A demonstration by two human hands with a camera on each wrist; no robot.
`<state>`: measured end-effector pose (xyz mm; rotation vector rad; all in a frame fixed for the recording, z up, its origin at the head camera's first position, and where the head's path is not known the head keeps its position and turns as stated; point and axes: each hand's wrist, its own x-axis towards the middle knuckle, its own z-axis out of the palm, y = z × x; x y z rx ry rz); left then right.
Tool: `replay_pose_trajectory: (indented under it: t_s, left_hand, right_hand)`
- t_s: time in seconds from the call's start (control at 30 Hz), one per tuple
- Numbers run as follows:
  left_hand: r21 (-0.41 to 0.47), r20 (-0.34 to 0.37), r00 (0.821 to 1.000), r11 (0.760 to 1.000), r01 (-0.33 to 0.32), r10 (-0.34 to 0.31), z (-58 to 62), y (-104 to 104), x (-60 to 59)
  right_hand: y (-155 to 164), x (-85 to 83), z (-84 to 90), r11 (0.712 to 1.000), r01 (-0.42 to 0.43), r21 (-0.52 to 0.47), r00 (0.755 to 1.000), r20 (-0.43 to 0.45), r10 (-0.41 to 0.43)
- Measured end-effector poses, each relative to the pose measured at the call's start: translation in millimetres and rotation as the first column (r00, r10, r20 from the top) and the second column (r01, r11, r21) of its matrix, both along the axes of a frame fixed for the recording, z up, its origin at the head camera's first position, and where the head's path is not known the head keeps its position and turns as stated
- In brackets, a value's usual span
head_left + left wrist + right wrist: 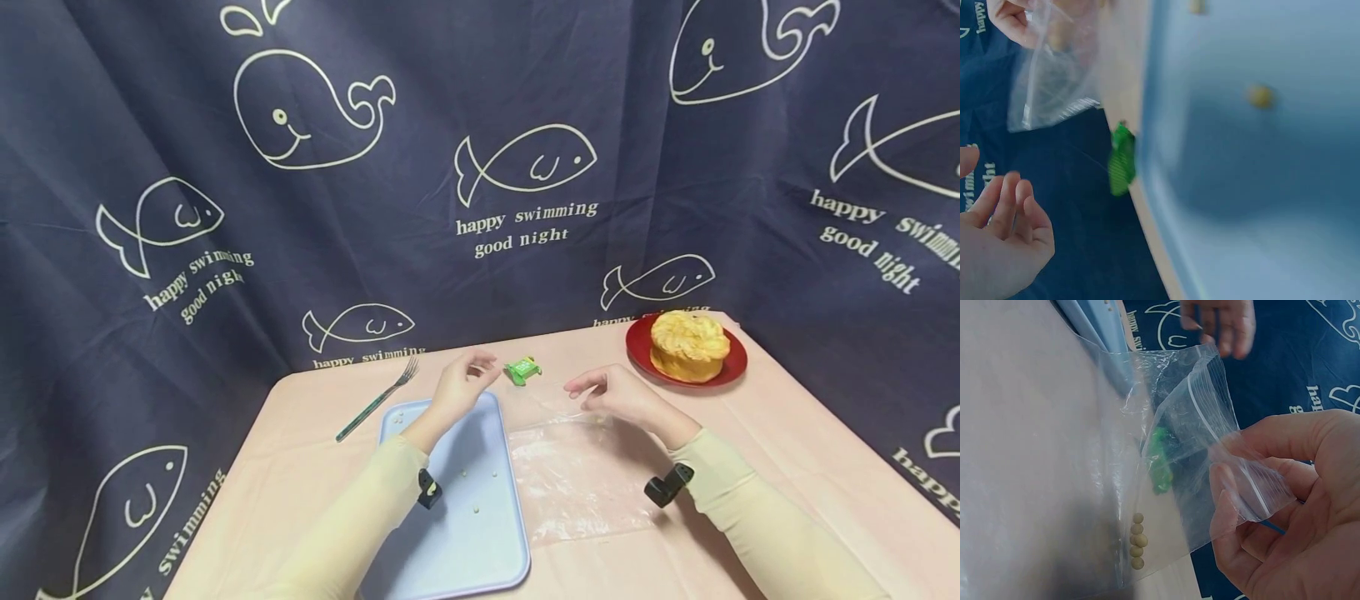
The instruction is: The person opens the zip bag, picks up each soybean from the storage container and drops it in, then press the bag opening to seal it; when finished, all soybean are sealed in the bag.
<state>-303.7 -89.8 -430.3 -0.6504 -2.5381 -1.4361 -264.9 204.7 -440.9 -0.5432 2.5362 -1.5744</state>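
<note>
My right hand (594, 392) pinches the open top edge of a clear zip bag (577, 475) that lies on the pink table, lifting that corner. In the right wrist view the right hand (1230, 478) holds the clear zip bag (1172, 450), and several small beige beans (1138, 540) sit inside. My left hand (480, 368) hovers over the far end of a light blue tray (480, 533), its fingers loosely curled and holding nothing. In the left wrist view the left hand (988, 178) shows nothing in its grasp. Loose beans (475, 508) dot the tray.
A green wrapped packet (522, 369) lies between the hands near the table's far edge. A green-handled fork (378, 398) rests left of the tray. At the far right, a red plate (738, 367) carries a round bun (690, 344). A dark blue curtain hangs behind.
</note>
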Motion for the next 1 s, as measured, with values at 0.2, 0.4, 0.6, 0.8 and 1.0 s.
replay_pose_trajectory:
  t_s: [0.2, 0.4, 0.6, 0.8, 1.0]
  left_hand:
    - [-0.102, 0.093, 0.995, 0.993, 0.052, -0.043, -11.3, -22, 12.1]
    - [-0.212, 0.202, 0.959, 0.947, 0.24, -0.197, -25.5, -33, 29.3]
    - [-0.274, 0.284, 0.916, 0.891, 0.361, -0.283, -35.1, -32, 41.5]
    - [-0.358, 0.273, 0.911, 0.846, 0.394, -0.309, -37.6, -26, 48.1]
    - [-0.421, 0.238, 0.924, 0.825, 0.376, -0.3, -39.4, -20, 49.5]
  right_hand:
    - [-1, -0.1, 0.7, 1.0, -0.003, 0.0, 1.0, -0.005, 0.003]
    - [-1, -0.5, -4.2, 1.0, -0.011, -0.015, 1.0, 0.013, 0.011]
    - [-1, -0.9, -4.2, 0.999, -0.013, -0.031, 1.0, 0.021, 0.014]
    - [0, -1.0, -5.6, 0.999, -0.02, -0.031, 1.0, 0.019, 0.021]
    - [0, -1.5, -7.2, 0.999, -0.028, -0.022, 1.0, -0.003, 0.028]
